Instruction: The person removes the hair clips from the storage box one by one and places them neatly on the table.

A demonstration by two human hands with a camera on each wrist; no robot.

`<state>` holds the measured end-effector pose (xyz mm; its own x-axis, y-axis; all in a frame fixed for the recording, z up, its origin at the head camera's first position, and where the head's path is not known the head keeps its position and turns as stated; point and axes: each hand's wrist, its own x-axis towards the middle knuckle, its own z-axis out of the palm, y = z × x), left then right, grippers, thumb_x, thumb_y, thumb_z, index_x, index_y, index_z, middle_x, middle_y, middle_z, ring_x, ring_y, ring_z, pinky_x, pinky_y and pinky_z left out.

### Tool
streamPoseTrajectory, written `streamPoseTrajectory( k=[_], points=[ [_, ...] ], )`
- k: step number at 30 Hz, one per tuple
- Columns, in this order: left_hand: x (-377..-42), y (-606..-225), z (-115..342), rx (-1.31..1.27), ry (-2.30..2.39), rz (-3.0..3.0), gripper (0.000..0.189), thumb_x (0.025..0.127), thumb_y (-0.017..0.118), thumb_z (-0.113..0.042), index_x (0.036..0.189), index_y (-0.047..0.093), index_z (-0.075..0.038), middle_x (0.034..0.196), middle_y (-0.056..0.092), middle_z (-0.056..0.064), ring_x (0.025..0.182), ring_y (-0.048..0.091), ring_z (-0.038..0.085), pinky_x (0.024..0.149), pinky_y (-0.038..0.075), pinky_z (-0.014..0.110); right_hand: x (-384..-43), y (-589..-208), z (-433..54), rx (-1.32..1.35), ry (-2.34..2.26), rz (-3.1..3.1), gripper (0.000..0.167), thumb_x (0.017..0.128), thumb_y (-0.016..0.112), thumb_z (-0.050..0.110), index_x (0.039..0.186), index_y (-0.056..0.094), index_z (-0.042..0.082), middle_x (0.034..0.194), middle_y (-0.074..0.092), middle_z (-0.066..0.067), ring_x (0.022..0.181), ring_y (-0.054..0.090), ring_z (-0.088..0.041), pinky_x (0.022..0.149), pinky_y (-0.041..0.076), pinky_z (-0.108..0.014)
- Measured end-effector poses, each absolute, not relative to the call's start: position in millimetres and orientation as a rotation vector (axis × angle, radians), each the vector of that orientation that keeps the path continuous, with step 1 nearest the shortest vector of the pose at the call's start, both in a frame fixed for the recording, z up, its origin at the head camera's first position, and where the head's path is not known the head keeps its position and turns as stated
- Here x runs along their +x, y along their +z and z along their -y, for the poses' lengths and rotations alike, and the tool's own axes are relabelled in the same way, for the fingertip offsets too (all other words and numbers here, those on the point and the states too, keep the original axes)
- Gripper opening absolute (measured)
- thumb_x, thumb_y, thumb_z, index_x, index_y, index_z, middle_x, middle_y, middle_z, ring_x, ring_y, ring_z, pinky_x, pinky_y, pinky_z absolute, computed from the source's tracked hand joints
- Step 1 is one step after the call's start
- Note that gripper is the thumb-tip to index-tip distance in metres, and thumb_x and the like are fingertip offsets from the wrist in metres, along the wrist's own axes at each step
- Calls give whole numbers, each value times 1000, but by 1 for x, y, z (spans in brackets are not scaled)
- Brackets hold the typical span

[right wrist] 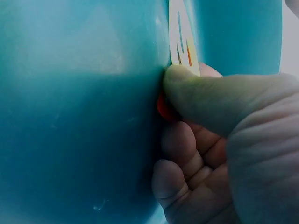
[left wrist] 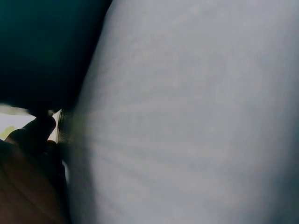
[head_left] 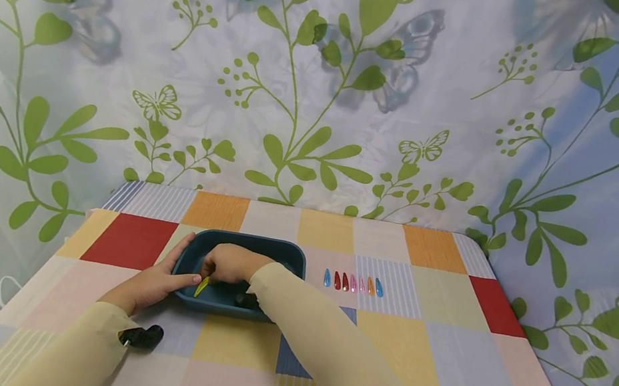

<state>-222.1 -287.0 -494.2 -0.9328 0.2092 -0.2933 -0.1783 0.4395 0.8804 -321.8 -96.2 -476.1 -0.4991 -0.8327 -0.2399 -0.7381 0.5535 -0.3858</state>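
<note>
A dark teal plastic tray [head_left: 278, 316] sits on the tablecloth. My right hand [head_left: 231, 265] reaches down into it, thumb and forefinger pinching a yellow hair clip [head_left: 201, 286] near the tray's left end. In the right wrist view the pinched hair clip [right wrist: 182, 37] points up past the thumb, and a small red piece [right wrist: 166, 108] shows beneath the thumb; the other fingers are curled. At the tray's front left corner rests my left hand [head_left: 151, 286], its fingers straight along the outside and its thumb over the rim. The left wrist view is dark and blurred.
Right of the tray, several snap hair clips [head_left: 354, 284] in blue, red, pink and orange lie in a neat row. A patchwork cloth [head_left: 412, 351] covers the table. Behind it hangs a leaf-and-butterfly curtain [head_left: 326, 88]. A black wrist device [head_left: 142, 336] sits at the left cuff.
</note>
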Motion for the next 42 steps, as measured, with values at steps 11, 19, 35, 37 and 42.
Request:
streamPoseTrajectory(
  k=[11,19,35,37,42],
  points=[
    [-220,-493,284,21,1468,-2349,106,99,68,-47,166,-14,-47,177,-10,17,159,1,50,122,15,80,-322,-471,88,-1274,-263,-2447,13,102,70,21,109,79,15,98,73,7,84,61,-5,80,52,-17],
    [-221,-493,284,2,1451,-2359,106,98,68,-48,166,-13,-47,177,-7,18,158,3,51,120,24,78,-323,-471,78,-1214,-341,-2468,15,103,67,21,93,75,16,76,64,7,67,57,-6,63,46,-17],
    [-221,-495,285,-26,1444,-2357,106,97,69,-49,164,-13,-51,177,-8,18,158,4,52,121,24,77,-323,-465,60,-976,-584,-2395,18,100,71,23,84,71,16,74,67,3,63,63,-9,57,52,-20],
    [-221,-495,285,-24,1443,-2357,106,97,69,-49,164,-13,-51,177,-9,18,158,3,52,121,23,77,-323,-465,59,-961,-604,-2382,19,100,71,22,83,70,15,74,68,3,62,63,-10,57,53,-21],
    [-221,-495,286,-13,1451,-2359,106,98,69,-48,165,-13,-50,177,-10,17,159,0,52,122,20,77,-322,-464,58,-926,-653,-2344,18,99,72,16,81,68,13,74,69,2,63,65,-10,57,55,-22]
  ],
)
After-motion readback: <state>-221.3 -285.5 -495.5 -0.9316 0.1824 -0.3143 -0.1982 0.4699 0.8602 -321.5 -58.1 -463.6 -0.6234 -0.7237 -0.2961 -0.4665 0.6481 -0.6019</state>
